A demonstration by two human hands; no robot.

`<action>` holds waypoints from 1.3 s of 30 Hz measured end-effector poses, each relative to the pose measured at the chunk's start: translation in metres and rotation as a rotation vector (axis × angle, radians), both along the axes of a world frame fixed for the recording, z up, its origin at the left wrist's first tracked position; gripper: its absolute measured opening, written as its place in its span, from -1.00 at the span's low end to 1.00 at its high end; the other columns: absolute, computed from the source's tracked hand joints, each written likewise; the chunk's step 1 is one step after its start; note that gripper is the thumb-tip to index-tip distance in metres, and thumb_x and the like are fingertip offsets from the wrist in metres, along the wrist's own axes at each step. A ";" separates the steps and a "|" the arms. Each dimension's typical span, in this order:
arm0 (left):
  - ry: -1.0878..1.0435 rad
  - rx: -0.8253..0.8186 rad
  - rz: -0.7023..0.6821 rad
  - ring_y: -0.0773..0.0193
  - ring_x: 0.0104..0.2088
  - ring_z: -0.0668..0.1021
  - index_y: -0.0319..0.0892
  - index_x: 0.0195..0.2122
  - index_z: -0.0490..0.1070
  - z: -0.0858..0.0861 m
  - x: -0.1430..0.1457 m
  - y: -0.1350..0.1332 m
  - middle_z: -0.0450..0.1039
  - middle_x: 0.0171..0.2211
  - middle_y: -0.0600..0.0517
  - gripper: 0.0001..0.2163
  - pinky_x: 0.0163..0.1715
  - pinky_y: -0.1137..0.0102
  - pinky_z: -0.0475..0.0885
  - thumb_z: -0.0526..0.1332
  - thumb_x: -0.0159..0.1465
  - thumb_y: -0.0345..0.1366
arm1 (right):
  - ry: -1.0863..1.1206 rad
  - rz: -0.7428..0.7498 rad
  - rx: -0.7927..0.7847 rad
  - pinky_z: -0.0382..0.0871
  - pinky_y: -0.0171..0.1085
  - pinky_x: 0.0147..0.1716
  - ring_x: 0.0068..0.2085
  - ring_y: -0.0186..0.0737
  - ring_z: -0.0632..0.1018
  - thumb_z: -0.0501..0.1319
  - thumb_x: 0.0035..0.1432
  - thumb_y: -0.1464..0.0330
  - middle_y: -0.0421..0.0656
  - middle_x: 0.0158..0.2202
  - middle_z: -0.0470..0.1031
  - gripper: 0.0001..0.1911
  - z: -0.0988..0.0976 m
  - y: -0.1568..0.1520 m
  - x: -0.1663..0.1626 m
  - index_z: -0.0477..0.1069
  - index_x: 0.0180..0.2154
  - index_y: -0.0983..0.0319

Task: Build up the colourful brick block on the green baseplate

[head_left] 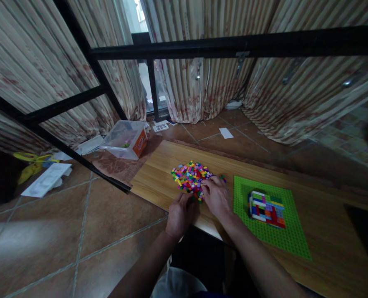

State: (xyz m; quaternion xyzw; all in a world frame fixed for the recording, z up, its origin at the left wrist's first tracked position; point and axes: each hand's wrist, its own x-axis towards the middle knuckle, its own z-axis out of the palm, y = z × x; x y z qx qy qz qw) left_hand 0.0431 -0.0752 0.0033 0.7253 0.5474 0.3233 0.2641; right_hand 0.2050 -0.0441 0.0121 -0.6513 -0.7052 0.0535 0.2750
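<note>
A loose heap of small toy building bricks [188, 174] in many colours lies on the wooden table. At its near edge is my left hand [180, 213], fingers curled inward; whatever they hold is hidden. My right hand [217, 196] reaches over the right side of the heap, its fingers bent down and drawn together among the bricks. What sits between those fingertips is too small to name. To the right, a green studded baseplate [291, 238] lies flat. On it stands a low, multicoloured brick structure [267, 209], apart from both hands.
The wooden table [154, 174] runs away to the right. Beyond its left end, a clear plastic box [126, 136] with an orange label holds a few pieces. White packaging [49, 180] lies on the tiled floor. A black metal frame [184, 49] and striped curtains [186, 91] stand behind.
</note>
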 end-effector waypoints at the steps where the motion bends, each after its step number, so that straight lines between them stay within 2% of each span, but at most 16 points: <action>1: -0.002 0.004 0.000 0.25 -0.16 0.54 -0.10 -0.08 0.41 -0.002 0.000 0.001 0.48 -0.16 -0.01 -0.74 -0.13 0.36 0.47 0.17 0.21 -0.44 | -0.005 0.000 0.005 0.28 -0.14 -0.09 -0.13 -0.07 0.42 0.07 0.23 0.39 -0.05 -0.20 0.44 -0.77 -0.002 -0.001 0.004 0.52 -0.23 0.18; 8: 0.037 0.028 -0.021 0.25 -0.16 0.55 -0.09 -0.05 0.41 -0.010 -0.003 0.005 0.47 -0.13 -0.01 -0.74 -0.15 0.38 0.47 0.18 0.23 -0.37 | -0.023 -0.056 0.012 0.29 -0.18 -0.10 -0.18 -0.12 0.44 0.05 0.22 0.40 -0.08 -0.25 0.43 -0.75 0.000 -0.004 0.027 0.51 -0.29 0.18; 13: 0.044 0.053 -0.040 0.25 -0.17 0.55 -0.10 -0.05 0.40 -0.008 -0.005 0.004 0.47 -0.14 -0.03 -0.76 -0.17 0.39 0.47 0.16 0.24 -0.32 | -0.052 0.004 -0.016 0.29 -0.16 -0.07 -0.11 -0.08 0.43 0.09 0.19 0.41 -0.06 -0.16 0.43 -0.75 0.004 0.009 0.019 0.51 -0.17 0.19; 17: 0.037 0.070 -0.051 0.27 -0.20 0.55 -0.11 -0.08 0.40 -0.006 -0.005 0.004 0.47 -0.16 -0.03 -0.78 -0.19 0.41 0.47 0.15 0.25 -0.34 | -0.078 0.054 -0.039 0.29 -0.15 -0.07 -0.10 -0.07 0.42 0.14 0.19 0.41 -0.07 -0.18 0.44 -0.82 0.002 0.018 0.014 0.51 -0.24 0.16; 22: 0.060 0.110 -0.047 0.25 -0.16 0.55 -0.10 -0.08 0.39 -0.004 -0.005 0.006 0.47 -0.14 -0.03 -0.79 -0.16 0.39 0.47 0.15 0.26 -0.31 | 0.004 0.031 -0.046 0.29 -0.17 -0.06 -0.09 -0.09 0.44 0.14 0.21 0.41 -0.08 -0.19 0.47 -0.86 0.009 0.014 0.013 0.48 -0.30 0.18; 27: 0.075 0.130 -0.067 0.23 -0.16 0.57 -0.10 -0.09 0.40 -0.004 -0.006 0.009 0.48 -0.14 -0.03 -0.80 -0.17 0.38 0.48 0.16 0.25 -0.28 | 0.248 -0.002 -0.053 0.33 -0.20 -0.10 -0.16 -0.16 0.51 0.05 0.29 0.39 -0.12 -0.23 0.53 -0.82 0.030 -0.008 0.013 0.43 -0.23 0.18; 32: 0.100 0.153 -0.056 0.23 -0.17 0.57 -0.11 -0.10 0.41 -0.007 -0.007 0.011 0.48 -0.14 -0.03 -0.80 -0.20 0.37 0.50 0.17 0.25 -0.27 | 0.505 -0.068 -0.052 0.39 -0.23 -0.17 -0.18 -0.18 0.56 0.03 0.31 0.32 -0.12 -0.20 0.57 -0.77 0.047 -0.051 0.030 0.44 -0.15 0.17; 35: 0.114 0.168 -0.048 0.23 -0.18 0.57 -0.11 -0.11 0.41 -0.007 -0.007 0.012 0.49 -0.14 -0.03 -0.79 -0.22 0.37 0.51 0.17 0.25 -0.24 | 0.583 -0.201 -0.020 0.41 -0.20 -0.15 -0.16 -0.16 0.57 0.06 0.29 0.23 -0.12 -0.17 0.58 -0.74 0.045 -0.080 0.060 0.47 -0.14 0.14; 39: 0.111 0.193 -0.056 0.22 -0.19 0.57 -0.13 -0.11 0.41 -0.005 -0.005 0.013 0.49 -0.16 -0.04 -0.79 -0.20 0.36 0.51 0.16 0.25 -0.24 | 0.658 -0.450 0.014 0.43 -0.14 -0.18 -0.21 -0.10 0.58 0.15 0.19 0.12 -0.09 -0.21 0.60 -0.68 0.027 -0.111 0.117 0.51 -0.18 0.17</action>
